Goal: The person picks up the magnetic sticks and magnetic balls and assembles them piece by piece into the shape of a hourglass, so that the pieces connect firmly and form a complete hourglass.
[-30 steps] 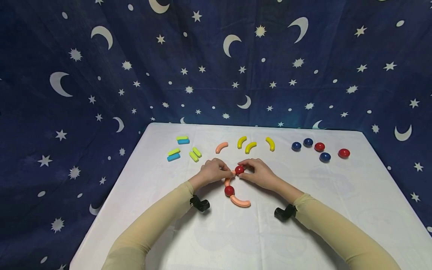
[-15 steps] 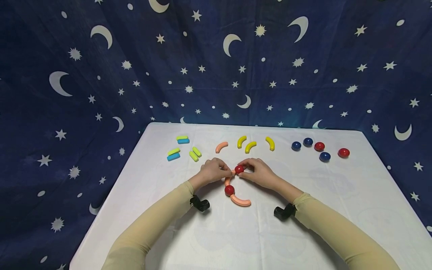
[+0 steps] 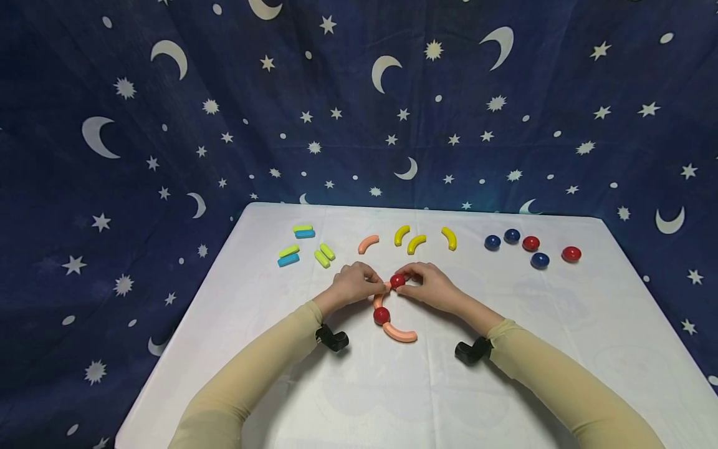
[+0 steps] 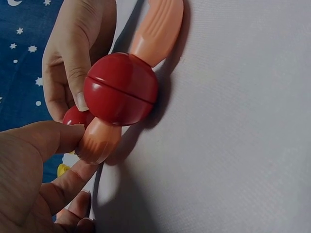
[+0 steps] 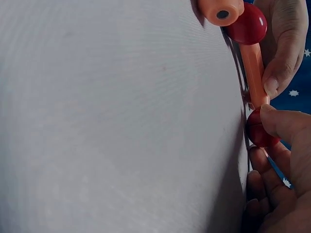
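Observation:
In the head view, my left hand (image 3: 354, 284) pinches a curved peach-coloured bar (image 3: 378, 302) between thumb and fingers near its far end. My right hand (image 3: 433, 289) grips a glossy red ball (image 3: 397, 280) right at that end. The bar's near end meets a second red ball (image 3: 381, 315), from which another curved peach bar (image 3: 401, 333) runs on to the right, forming an open C. A groove rings this second red ball (image 4: 121, 89) in the left wrist view. A dark disc sits in the bare end of the near peach bar (image 5: 222, 13) in the right wrist view.
Along the back of the white-covered table (image 3: 359, 399) lie lime sticks (image 3: 322, 259), blue sticks (image 3: 288, 260), one loose peach bar (image 3: 368, 244) and yellow curved bars (image 3: 417, 244). Dark blue balls (image 3: 540, 260) and two red balls (image 3: 571, 254) are at right. A starry curtain (image 3: 336, 93) hangs behind.

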`<action>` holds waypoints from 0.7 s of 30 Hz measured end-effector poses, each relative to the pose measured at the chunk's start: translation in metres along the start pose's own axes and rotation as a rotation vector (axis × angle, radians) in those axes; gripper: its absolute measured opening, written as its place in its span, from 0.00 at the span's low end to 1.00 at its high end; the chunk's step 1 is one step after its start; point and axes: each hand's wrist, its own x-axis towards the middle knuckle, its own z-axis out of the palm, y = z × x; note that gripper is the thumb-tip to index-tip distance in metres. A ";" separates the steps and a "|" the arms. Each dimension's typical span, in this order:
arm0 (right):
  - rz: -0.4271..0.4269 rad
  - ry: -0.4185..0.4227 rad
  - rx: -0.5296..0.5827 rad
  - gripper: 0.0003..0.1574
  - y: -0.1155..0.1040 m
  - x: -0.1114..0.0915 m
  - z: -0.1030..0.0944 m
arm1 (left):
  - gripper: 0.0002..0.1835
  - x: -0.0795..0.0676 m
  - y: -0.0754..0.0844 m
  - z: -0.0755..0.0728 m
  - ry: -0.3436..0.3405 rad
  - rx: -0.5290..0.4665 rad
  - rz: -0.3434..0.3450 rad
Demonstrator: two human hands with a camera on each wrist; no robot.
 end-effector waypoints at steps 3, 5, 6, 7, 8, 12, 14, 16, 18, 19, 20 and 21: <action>-0.008 -0.019 0.006 0.27 0.000 0.001 -0.002 | 0.13 -0.001 0.000 0.000 0.001 0.002 -0.003; -0.009 -0.040 0.033 0.27 0.001 0.002 -0.004 | 0.13 -0.001 0.000 0.000 0.002 0.002 -0.005; -0.009 -0.051 0.052 0.27 0.002 0.002 -0.005 | 0.13 -0.001 0.000 0.000 0.003 0.002 -0.006; -0.009 -0.058 0.067 0.27 0.002 0.004 -0.007 | 0.13 -0.001 -0.001 0.000 0.000 -0.001 -0.009; -0.012 -0.063 0.080 0.27 0.003 0.005 -0.009 | 0.13 -0.001 -0.001 0.000 0.000 0.001 -0.009; -0.023 -0.041 0.099 0.24 0.001 0.013 -0.020 | 0.14 -0.001 -0.002 0.000 -0.003 -0.005 -0.019; -0.033 -0.016 0.104 0.22 -0.002 0.018 -0.026 | 0.14 0.000 -0.003 0.000 -0.005 -0.008 -0.023; -0.034 0.007 0.116 0.22 -0.006 0.025 -0.032 | 0.13 0.000 -0.003 0.000 -0.010 -0.016 -0.021; -0.038 0.023 0.131 0.22 -0.011 0.034 -0.037 | 0.14 0.000 -0.003 0.000 -0.012 -0.017 -0.011; -0.040 0.028 0.130 0.22 -0.013 0.039 -0.039 | 0.13 -0.001 -0.003 0.000 -0.015 -0.020 -0.005; -0.041 0.033 0.126 0.22 -0.014 0.043 -0.040 | 0.13 -0.002 -0.003 0.000 -0.016 -0.022 0.001; -0.038 0.035 0.120 0.22 -0.016 0.048 -0.041 | 0.14 -0.002 -0.003 0.000 -0.015 -0.021 0.007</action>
